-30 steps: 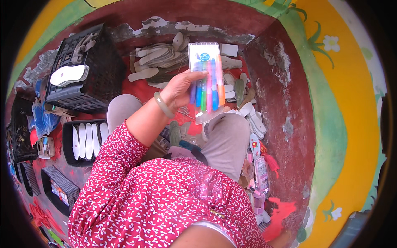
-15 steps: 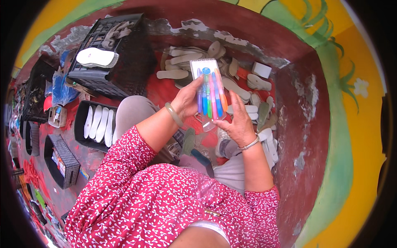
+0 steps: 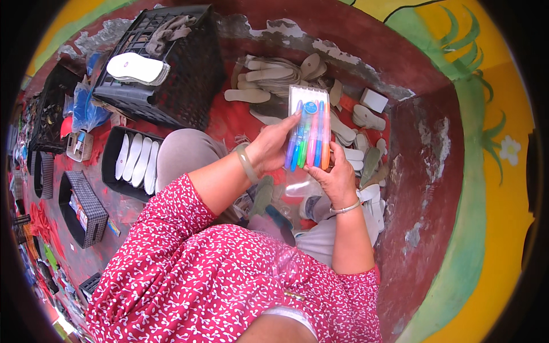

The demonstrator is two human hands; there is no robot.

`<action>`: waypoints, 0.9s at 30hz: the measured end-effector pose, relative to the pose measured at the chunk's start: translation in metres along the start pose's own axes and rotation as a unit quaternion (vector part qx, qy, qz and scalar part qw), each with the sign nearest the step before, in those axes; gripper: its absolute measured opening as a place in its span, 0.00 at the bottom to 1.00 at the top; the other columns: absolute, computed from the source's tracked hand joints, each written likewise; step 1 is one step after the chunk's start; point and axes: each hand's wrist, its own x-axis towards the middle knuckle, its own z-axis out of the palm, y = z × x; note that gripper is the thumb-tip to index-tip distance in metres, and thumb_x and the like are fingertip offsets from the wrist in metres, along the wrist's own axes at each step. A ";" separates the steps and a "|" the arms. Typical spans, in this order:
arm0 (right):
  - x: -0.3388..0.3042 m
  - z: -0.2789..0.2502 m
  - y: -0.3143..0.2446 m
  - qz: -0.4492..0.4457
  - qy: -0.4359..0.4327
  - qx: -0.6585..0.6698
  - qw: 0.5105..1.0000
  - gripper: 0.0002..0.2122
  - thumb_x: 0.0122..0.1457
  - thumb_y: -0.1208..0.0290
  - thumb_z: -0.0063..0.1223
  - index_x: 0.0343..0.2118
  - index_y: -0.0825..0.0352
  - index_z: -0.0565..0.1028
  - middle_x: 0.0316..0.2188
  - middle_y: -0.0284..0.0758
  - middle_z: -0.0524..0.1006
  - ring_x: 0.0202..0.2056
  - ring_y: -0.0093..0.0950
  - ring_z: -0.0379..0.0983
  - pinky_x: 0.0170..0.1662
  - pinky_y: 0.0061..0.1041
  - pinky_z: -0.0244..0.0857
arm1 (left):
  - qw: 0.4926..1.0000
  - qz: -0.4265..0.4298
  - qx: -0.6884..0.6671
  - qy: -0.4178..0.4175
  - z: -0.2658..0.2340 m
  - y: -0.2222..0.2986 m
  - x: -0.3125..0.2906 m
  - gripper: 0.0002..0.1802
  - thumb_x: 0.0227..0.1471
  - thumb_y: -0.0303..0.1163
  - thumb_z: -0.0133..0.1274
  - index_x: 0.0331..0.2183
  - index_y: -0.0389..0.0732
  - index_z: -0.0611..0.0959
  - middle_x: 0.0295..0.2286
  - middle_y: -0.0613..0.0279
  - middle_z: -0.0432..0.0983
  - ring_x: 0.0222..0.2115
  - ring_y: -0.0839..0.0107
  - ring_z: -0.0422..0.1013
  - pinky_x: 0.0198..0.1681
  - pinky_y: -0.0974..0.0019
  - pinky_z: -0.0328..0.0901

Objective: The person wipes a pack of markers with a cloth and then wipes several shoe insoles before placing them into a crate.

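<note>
A clear pack of coloured pens [image 3: 311,135] with a white card and a round blue label is held up in front of me, tilted slightly. My left hand [image 3: 273,144] grips its left side, thumb lying over the front. At the lower right corner, my right hand [image 3: 336,178] pinches the pack between thumb and fingers; part of those fingers is hidden behind it. The pens show purple, blue, green, pink and orange, with their lower ends toward me. Below the pack hangs a clear plastic flap [image 3: 303,187].
Pale insoles [image 3: 269,74] lie heaped on the red floor beyond my hands. A black crate [image 3: 189,68] at left carries stacked white insoles [image 3: 136,67] and a grey cloth. Beside my left knee sits a dark bin [image 3: 114,166] of insoles. A maroon wall [image 3: 423,200] rises at right.
The pack has shifted right in view along with my left hand. My right hand's fingers, spread beside the pack before, have closed on its lower corner.
</note>
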 end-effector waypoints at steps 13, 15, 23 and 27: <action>-0.015 0.008 -0.003 -0.162 0.049 -0.114 0.979 0.54 0.34 0.53 0.68 0.60 0.67 0.44 0.58 0.46 0.52 0.57 0.38 0.54 0.58 0.29 0.50 | 0.998 0.026 -0.045 -0.044 -0.004 -0.024 0.010 0.26 0.60 0.45 0.31 0.54 0.39 0.60 0.49 0.54 0.63 0.48 0.63 0.64 0.52 0.57 0.60; -0.013 0.011 -0.002 -0.159 0.073 -0.074 0.982 0.51 0.34 0.53 0.67 0.59 0.68 0.48 0.55 0.46 0.57 0.55 0.39 0.56 0.56 0.30 0.53 | 0.998 0.013 -0.046 -0.031 -0.005 -0.026 0.010 0.26 0.60 0.45 0.31 0.54 0.39 0.61 0.48 0.55 0.64 0.47 0.63 0.65 0.51 0.57 0.61; -0.010 0.014 -0.008 -0.182 0.165 -0.111 0.963 0.44 0.37 0.57 0.66 0.56 0.68 0.54 0.50 0.46 0.62 0.50 0.41 0.62 0.51 0.32 0.59 | 0.999 -0.003 -0.038 -0.034 0.002 -0.024 0.001 0.26 0.59 0.45 0.35 0.52 0.37 0.62 0.47 0.53 0.65 0.45 0.63 0.67 0.50 0.58 0.62; -0.011 0.010 -0.012 -0.182 0.179 -0.132 0.958 0.42 0.37 0.60 0.66 0.56 0.67 0.56 0.49 0.45 0.63 0.48 0.41 0.63 0.50 0.32 0.60 | 0.998 0.023 -0.039 -0.050 0.008 -0.026 0.000 0.26 0.58 0.44 0.36 0.52 0.36 0.63 0.47 0.53 0.65 0.46 0.62 0.66 0.52 0.57 0.60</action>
